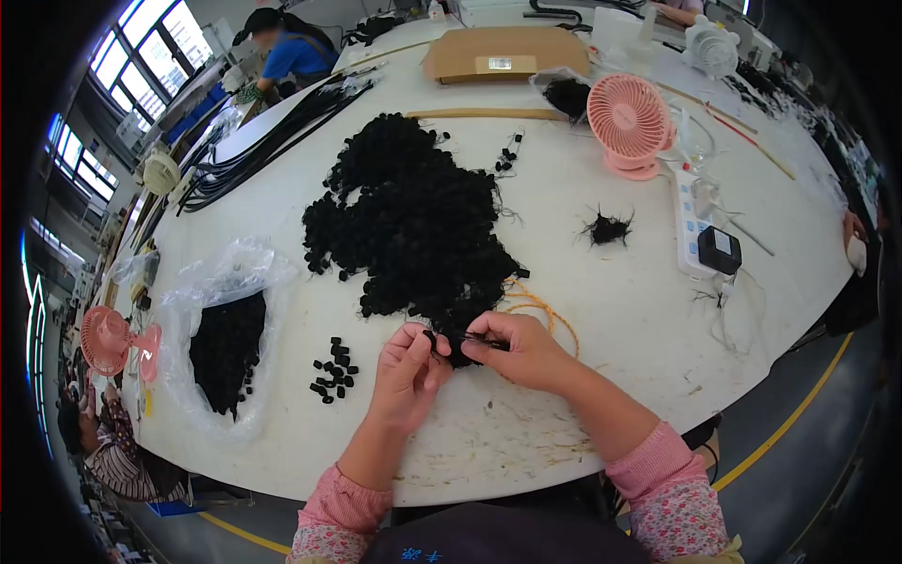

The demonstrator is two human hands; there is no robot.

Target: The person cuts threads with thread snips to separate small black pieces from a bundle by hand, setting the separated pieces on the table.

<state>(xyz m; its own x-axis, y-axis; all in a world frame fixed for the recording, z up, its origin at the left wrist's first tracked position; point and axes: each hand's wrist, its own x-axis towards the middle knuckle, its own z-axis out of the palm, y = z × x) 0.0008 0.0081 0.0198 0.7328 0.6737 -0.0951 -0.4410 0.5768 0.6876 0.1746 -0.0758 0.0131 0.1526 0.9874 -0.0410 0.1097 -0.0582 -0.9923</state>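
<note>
My left hand (410,371) is closed in a pinch on a small black piece (430,340), much like the loose ones on the table. Close beside it, my right hand (521,350) has its fingers closed round dark thin strands (486,341); exactly what they are is too small to tell. Just beyond both hands spreads a large heap of small black pieces (413,226). Left of my left hand lies a little group of short black cylinders (334,374). Orange-yellow string (545,305) curls out beside my right hand.
A clear plastic bag (178,367) with black pieces stands on the left, near a pink fan (105,338). Toward the right are another pink fan (628,117), a power strip (689,221) and a tuft of black threads (608,228). A cardboard box (460,61) lies farther back.
</note>
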